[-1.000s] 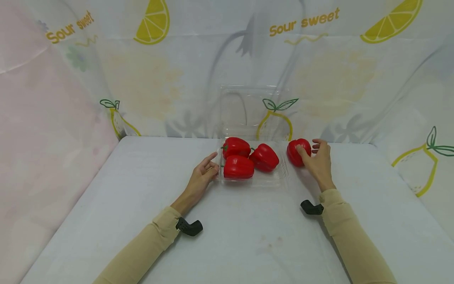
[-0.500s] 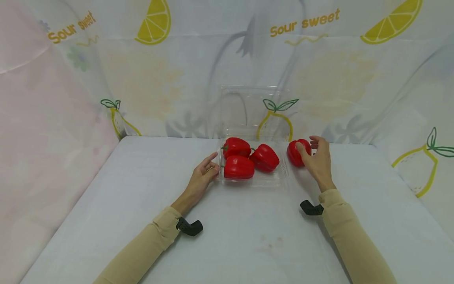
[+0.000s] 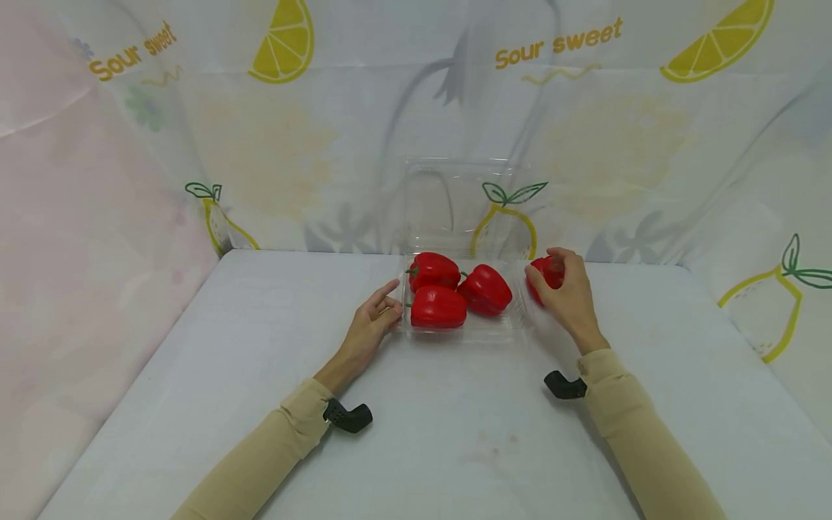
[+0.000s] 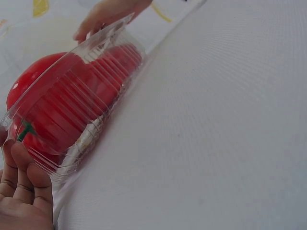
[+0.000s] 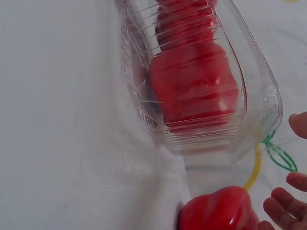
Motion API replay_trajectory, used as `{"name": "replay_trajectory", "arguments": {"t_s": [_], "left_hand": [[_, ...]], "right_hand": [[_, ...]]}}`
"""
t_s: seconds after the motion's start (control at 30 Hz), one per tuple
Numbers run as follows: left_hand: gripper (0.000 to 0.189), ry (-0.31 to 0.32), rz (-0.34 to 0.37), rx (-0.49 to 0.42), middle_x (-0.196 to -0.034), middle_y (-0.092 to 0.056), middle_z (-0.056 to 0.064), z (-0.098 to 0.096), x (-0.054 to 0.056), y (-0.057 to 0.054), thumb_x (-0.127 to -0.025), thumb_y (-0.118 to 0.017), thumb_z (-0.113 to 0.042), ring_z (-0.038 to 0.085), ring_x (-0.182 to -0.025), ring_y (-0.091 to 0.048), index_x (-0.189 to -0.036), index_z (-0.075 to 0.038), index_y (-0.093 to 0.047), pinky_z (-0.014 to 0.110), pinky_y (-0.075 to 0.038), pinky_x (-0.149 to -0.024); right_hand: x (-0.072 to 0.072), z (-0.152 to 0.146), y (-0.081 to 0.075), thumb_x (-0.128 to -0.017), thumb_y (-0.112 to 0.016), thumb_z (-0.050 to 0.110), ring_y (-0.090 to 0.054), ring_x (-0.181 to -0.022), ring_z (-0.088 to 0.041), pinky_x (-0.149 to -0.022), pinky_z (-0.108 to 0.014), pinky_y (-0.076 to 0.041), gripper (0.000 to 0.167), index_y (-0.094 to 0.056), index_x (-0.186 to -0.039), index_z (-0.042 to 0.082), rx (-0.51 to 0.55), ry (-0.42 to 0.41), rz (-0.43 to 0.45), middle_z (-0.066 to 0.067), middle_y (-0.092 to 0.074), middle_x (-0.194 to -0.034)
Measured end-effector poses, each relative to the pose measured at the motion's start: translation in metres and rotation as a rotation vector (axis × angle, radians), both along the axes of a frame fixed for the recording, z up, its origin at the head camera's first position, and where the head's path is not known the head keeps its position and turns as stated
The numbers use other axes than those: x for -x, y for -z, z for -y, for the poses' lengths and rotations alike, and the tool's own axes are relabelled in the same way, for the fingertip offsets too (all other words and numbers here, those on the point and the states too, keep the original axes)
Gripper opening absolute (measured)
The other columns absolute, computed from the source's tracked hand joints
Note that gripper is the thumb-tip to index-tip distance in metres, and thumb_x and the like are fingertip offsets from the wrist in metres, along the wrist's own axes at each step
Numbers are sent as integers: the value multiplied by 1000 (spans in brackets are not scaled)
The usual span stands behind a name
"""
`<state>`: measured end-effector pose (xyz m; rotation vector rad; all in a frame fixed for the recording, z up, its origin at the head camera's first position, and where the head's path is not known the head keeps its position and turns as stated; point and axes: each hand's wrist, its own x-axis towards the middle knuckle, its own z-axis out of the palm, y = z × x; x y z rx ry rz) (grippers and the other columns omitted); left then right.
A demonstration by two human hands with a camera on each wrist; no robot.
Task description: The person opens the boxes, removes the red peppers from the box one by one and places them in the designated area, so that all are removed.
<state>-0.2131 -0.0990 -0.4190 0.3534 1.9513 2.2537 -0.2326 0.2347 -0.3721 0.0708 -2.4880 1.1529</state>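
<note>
A clear plastic clamshell box (image 3: pixel 468 334) stands on the table with its lid raised at the back. Inside lie three red bell peppers (image 3: pixel 484 290) with green stems. My left hand (image 3: pixel 367 328) is at the box's left end, its fingertips right against the end wall, as the left wrist view also shows. Just right of the box sits another red bell pepper (image 5: pixel 218 211). Over it is my right hand (image 3: pixel 572 300), thumb and fingers spread apart around its top; in the right wrist view a gap shows between fingers and pepper.
The white table (image 3: pixel 422 433) ends at the back against a hanging cloth (image 3: pixel 364 130) printed with lemons and lettering. The transparent lid (image 3: pixel 464 198) leans upright in front of this cloth. Each sleeve cuff carries a black wrist camera (image 3: pixel 565 385).
My right hand has shifted left over the lone bell pepper and now covers more of it. The left hand, the box and the peppers in it look the same.
</note>
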Motion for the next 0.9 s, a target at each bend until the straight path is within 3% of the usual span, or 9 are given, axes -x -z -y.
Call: {"name": "replay_trajectory", "arguments": {"t_s": [0.3,0.67,0.9], "left_hand": [[53,-1,3,-6,-92,-53,-3,0,0,0,-95,-50,-7,5,-81,-51,-146,-12,-34,15,-46,-72],[54,-2,-1,3,-92,-53,-3,0,1,1,-95,-50,-7,5,-79,-51,-146,-10,-33,16,-45,-71],[53,-8,-6,32,-94,-54,-2,1,1,1,-95,-50,-9,7,-82,-51,-146,-12,-34,16,-47,-74]], "right_hand": [[-1,7,0,-89,-61,36,-47,-113,-33,-93,-52,-45,59,-39,-135,5,-12,-69,24,-18,-45,-126],[-6,20,0,-87,-65,34,-41,-124,-31,-97,-53,-44,65,-36,-139,9,-122,-154,81,-13,-43,-136],[-8,26,-1,-86,-67,34,-42,-123,-30,-98,-52,-44,64,-39,-137,9,-135,-199,76,-16,-44,-134]]}}
